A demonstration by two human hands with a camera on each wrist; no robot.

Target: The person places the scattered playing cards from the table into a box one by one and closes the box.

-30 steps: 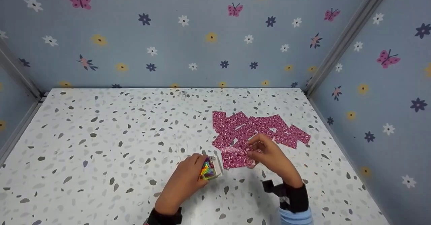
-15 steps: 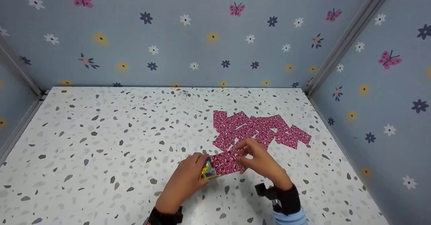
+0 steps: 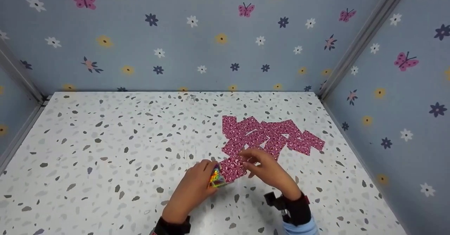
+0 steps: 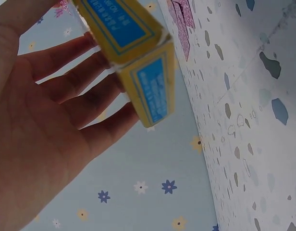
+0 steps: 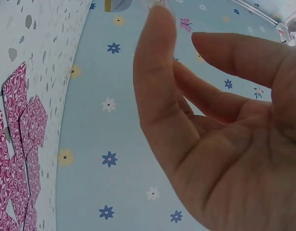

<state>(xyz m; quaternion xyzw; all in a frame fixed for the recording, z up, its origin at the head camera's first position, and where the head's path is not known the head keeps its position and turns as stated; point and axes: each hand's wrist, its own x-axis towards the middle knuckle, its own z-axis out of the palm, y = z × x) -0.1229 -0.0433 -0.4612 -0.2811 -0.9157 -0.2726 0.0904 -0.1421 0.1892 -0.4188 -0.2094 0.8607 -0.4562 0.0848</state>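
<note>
My left hand [image 3: 191, 189] grips a small card box [image 3: 217, 177], shiny and rainbow-coloured on the side seen from the head. In the left wrist view the card box [image 4: 129, 43] shows yellow and blue printed faces, with fingertips along its edge. A pink patterned playing card [image 3: 232, 168] stretches from the box's right end to my right hand [image 3: 269, 170]. That hand's fingertips are at the card's outer edge. In the right wrist view the thumb [image 5: 234, 53] stands apart from the index finger [image 5: 155, 57], whose tip reaches the card's edge.
Several pink-backed cards [image 3: 255, 133] lie spread and overlapping on the white speckled table [image 3: 123, 140], just beyond my hands. A blue flowered wall panel [image 3: 197, 45] rises at the table's back, with another panel [image 3: 404, 122] along the right.
The card has moved left into the box's open end, so less of it shows. My right hand has followed leftward, its hold loosening to a fingertip touch. The left hand has stayed put.
</note>
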